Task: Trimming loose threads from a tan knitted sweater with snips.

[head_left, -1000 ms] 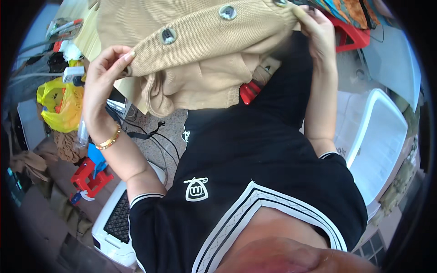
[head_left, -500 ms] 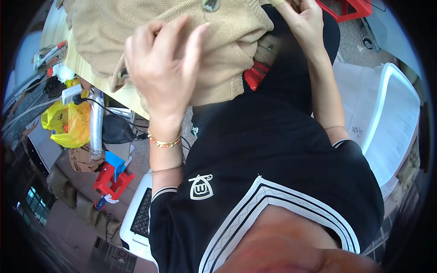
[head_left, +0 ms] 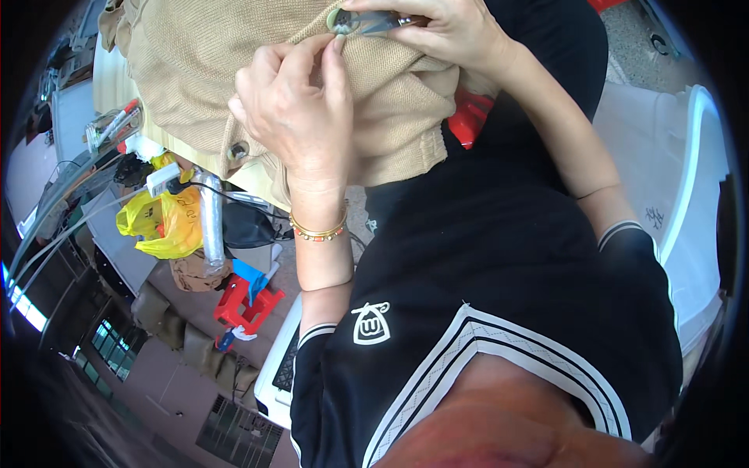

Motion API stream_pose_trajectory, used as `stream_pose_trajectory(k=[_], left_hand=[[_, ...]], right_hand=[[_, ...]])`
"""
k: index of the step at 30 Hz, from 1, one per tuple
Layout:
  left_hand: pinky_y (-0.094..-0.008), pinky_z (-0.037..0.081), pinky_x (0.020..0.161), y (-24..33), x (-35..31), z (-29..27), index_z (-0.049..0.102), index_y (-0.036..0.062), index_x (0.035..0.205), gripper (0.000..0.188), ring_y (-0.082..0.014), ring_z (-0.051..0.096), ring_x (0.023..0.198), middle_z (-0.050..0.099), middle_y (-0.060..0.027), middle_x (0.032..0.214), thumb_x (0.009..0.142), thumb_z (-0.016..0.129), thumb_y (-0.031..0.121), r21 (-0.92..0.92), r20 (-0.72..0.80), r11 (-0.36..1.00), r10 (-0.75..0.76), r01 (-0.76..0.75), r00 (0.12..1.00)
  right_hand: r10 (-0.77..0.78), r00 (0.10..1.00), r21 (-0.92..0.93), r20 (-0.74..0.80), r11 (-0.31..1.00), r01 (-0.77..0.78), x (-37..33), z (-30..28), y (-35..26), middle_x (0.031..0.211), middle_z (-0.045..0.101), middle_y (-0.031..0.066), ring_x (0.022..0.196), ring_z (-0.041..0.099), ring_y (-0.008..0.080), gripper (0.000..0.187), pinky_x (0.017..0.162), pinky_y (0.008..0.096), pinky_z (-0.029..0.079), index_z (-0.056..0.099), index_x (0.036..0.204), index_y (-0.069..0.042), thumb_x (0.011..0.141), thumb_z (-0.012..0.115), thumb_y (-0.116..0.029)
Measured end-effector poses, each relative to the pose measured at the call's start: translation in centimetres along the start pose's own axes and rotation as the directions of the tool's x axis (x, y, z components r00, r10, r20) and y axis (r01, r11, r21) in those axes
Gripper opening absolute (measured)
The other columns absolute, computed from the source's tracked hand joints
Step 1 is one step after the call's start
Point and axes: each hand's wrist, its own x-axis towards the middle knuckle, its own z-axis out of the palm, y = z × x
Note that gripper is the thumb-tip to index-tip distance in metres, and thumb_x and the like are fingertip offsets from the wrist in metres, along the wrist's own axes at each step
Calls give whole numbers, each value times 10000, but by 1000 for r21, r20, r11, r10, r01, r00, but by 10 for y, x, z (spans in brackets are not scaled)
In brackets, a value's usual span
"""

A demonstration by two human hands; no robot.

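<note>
A tan knitted garment (head_left: 211, 86) lies bunched over the table edge and toward my lap. My left hand (head_left: 300, 117) is closed in a pinch at the lower edge of a dark, pale-rimmed button (head_left: 335, 17) on the knit. From the right, my right hand (head_left: 449, 35) grips a small pair of thread snips (head_left: 378, 22), their grey blades pointing left at the button. What lies between the blade tips is too small to make out. Another button (head_left: 237, 150) shows on the garment's lower left part, beside my left wrist.
A pale wooden table (head_left: 113, 82) supports the garment. Left of me are a yellow plastic bag (head_left: 175, 222), a white plug adapter (head_left: 162, 179) with a black cord, and a red stool (head_left: 250, 306). A translucent white bin (head_left: 679, 171) stands at my right.
My right hand has come left from the garment's far right side to the button, now showing snips. My left hand has gone from loosely spread fingers to a pinch. The view has shifted.
</note>
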Motion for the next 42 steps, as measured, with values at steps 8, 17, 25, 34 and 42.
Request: stream_pose_trajectory(k=[8, 17, 25, 34, 42], left_hand=[[-352, 410, 823, -2, 0, -1, 794, 191, 884, 110, -199, 573, 855, 613, 23, 839, 834, 788, 290, -120, 53, 988, -91, 97, 994], [-340, 437, 764, 1, 5, -3, 778, 125, 861, 89, -186, 589, 774, 614, 0, 761, 832, 798, 207, -252, 67, 955, -142, 154, 988], [-358, 453, 765, 0, 12, -5, 739, 83, 868, 78, -212, 603, 766, 642, -22, 789, 858, 773, 152, -263, -9, 960, -106, 100, 994], [-344, 489, 762, -2, 29, 6, 655, 39, 979, 48, -252, 656, 793, 693, -81, 860, 961, 650, 83, -426, -14, 904, 41, -43, 999], [-349, 458, 850, -7, 14, 14, 654, 54, 996, 44, -228, 654, 859, 722, -57, 964, 959, 652, 79, -460, -87, 884, 49, -84, 995]], right_hand=[[34, 990, -35, 136, 999, -29, 8, -2, 1, 945, 709, 98, 823, 674, 288, 398, 717, 331, 533, 712, 1170, -100, 773, 719, -121], [67, 998, 20, 20, 998, -67, 3, 4, 11, 953, 723, 126, 837, 679, 300, 321, 708, 364, 537, 732, 1111, -70, 797, 694, -123], [357, 906, 124, 225, 912, -390, 17, -4, -5, 938, 740, 142, 806, 677, 268, 203, 741, 359, 530, 745, 1069, -7, 902, 686, -107], [417, 889, 499, 187, 739, -452, 6, 12, 16, 830, 730, 108, 743, 612, 91, 212, 664, 284, 504, 741, 1043, 24, 942, 717, -161], [438, 882, 476, 172, 747, -464, 8, 11, 10, 810, 732, 133, 705, 626, 102, 220, 642, 276, 501, 744, 1037, 34, 935, 726, -160]])
